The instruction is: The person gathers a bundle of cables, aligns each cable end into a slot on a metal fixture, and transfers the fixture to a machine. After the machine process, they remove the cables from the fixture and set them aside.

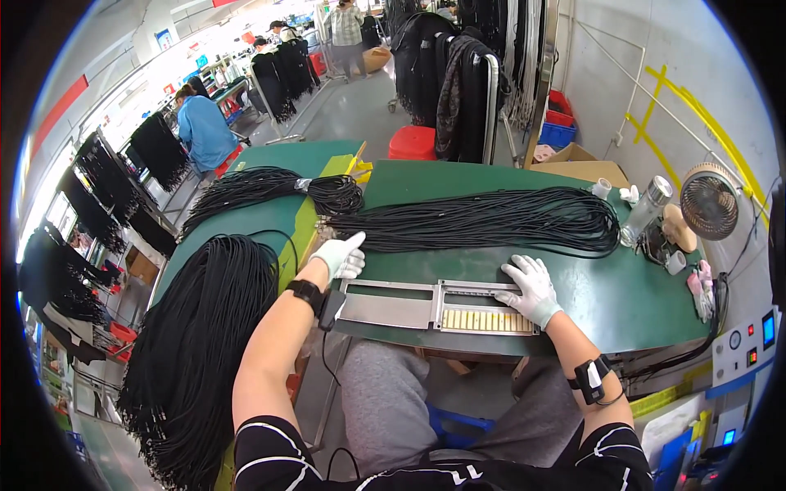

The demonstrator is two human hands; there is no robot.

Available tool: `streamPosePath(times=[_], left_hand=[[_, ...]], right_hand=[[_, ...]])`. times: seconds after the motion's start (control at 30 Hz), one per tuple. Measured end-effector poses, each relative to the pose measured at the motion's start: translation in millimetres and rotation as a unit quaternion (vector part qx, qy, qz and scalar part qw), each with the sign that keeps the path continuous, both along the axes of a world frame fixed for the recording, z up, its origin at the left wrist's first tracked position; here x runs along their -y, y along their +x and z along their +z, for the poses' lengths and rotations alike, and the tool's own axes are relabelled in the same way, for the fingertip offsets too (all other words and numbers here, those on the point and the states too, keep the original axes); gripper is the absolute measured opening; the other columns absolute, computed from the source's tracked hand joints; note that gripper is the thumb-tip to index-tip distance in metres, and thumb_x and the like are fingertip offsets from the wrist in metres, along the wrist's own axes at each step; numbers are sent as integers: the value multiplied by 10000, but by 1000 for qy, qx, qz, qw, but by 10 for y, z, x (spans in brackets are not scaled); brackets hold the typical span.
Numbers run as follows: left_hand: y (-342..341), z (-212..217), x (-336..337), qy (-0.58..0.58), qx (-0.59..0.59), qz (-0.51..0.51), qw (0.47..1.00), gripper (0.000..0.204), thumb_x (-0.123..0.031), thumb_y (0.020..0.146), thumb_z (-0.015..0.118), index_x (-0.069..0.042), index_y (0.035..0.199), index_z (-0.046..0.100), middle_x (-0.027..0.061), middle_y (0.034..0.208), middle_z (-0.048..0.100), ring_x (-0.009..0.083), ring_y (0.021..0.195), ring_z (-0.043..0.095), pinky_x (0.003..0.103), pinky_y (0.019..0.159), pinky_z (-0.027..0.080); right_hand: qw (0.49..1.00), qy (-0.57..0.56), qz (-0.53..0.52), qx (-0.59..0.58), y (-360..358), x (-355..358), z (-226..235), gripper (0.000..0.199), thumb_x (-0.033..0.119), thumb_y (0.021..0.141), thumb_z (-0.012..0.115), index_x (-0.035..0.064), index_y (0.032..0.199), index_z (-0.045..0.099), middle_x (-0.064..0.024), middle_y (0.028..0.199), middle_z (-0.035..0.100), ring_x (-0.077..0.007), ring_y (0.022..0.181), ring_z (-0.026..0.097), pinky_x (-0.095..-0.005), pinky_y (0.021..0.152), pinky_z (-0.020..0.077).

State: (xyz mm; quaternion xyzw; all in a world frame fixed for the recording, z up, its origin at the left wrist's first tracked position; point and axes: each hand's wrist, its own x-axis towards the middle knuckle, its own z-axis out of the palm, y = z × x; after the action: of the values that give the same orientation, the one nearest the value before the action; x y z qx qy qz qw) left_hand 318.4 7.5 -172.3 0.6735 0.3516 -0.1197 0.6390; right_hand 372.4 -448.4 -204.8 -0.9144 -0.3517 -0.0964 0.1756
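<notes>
My left hand (341,257), in a white glove, is just above the left end of a metal fixture (385,309), near the cable ends. Its thumb stands apart from the partly bent fingers, and I see nothing between them. The gloved right hand (532,291) rests at the fixture's right end with fingers spread, thumb on the frame. Several pale yellow slots or blocks (483,321) line the fixture's lower right section; its lower left section is a plain metal plate. A long bundle of black cables (491,219) lies behind the fixture, its ends close to my left hand.
Another tied black cable bundle (262,190) lies far left; a large cable heap (205,327) hangs over the left edge of the green table (573,278). On the right are a glass bottle (647,211), a fan (709,201) and a control box (743,348). Other people work behind.
</notes>
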Motion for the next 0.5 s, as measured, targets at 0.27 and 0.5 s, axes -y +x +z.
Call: streamPosePath(times=[0.27,0.5], left_hand=[[-723,-18,358,320,139,-187,918,384,-409,885,726,-57,1038,717,74,817,659,199,719,662,343,703,549],[-965,-110,475,410,235,-213,855,357,-384,840,755,-113,1071,728,94,1044,674,221,924,667,328,847,526]], right_hand=[[1000,14,-11,-6,-14,52,-28,647,512,780,730,125,1287,623,-167,1413,519,-355,1368,410,-530,1170,263],[1000,21,-4,5,15,21,-93,636,502,773,739,122,1271,630,-168,1397,532,-361,1348,431,-533,1161,275]])
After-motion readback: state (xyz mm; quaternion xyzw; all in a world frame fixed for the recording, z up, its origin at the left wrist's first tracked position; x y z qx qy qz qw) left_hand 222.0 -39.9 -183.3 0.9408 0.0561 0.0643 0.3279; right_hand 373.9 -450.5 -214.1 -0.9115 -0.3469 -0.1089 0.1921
